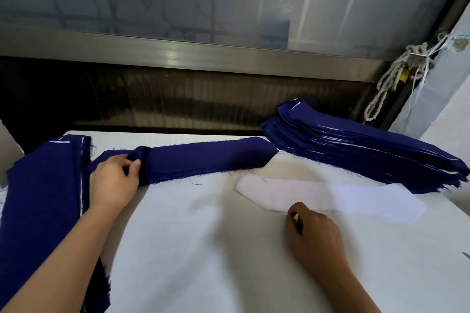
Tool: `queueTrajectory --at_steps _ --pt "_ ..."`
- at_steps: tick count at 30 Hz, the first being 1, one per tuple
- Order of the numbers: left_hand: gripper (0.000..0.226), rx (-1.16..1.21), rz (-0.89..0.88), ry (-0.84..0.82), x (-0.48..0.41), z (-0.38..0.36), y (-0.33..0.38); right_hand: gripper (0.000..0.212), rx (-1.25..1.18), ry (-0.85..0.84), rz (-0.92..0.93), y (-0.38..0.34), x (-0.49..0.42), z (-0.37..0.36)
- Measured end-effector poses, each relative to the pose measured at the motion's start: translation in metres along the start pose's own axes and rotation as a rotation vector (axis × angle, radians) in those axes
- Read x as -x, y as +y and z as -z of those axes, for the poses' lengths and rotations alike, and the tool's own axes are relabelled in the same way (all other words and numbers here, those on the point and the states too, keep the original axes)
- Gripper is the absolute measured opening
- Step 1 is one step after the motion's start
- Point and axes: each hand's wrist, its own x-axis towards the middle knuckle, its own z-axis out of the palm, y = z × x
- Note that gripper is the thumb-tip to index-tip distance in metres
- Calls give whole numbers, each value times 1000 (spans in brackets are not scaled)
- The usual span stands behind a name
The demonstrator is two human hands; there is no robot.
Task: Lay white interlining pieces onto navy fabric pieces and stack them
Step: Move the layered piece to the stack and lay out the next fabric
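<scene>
The left hand (114, 180) pinches a fold near the left end of one navy fabric piece (203, 157), which lies flat on the white counter (203, 249); its grip is closed on the cloth. The right hand (312, 234) curls at the near edge of the white interlining piece (330, 197), just in front of the navy one; whether its grip holds it is unclear. A navy stack (356, 150) sits behind on the right

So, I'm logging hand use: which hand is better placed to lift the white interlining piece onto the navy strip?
Right. The right hand sits at the near edge of the white interlining piece; the left hand pinches a fold in the navy strip.
</scene>
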Motion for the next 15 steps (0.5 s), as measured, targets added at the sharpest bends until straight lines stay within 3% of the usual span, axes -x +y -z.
queueTrajectory --at_steps 2,6,10,15 --pt "12 69 38 68 -1 4 -1 5 -5 -6 0 0 0 0" --pt "37 63 102 83 -5 5 -6 5 -4 -1 1 1 0 -1" --pt "47 132 146 111 -2 4 -4 6 -14 -2 -7 1 0 -1" --pt "29 214 122 186 -1 5 0 6 -16 3 -9 1 0 -1"
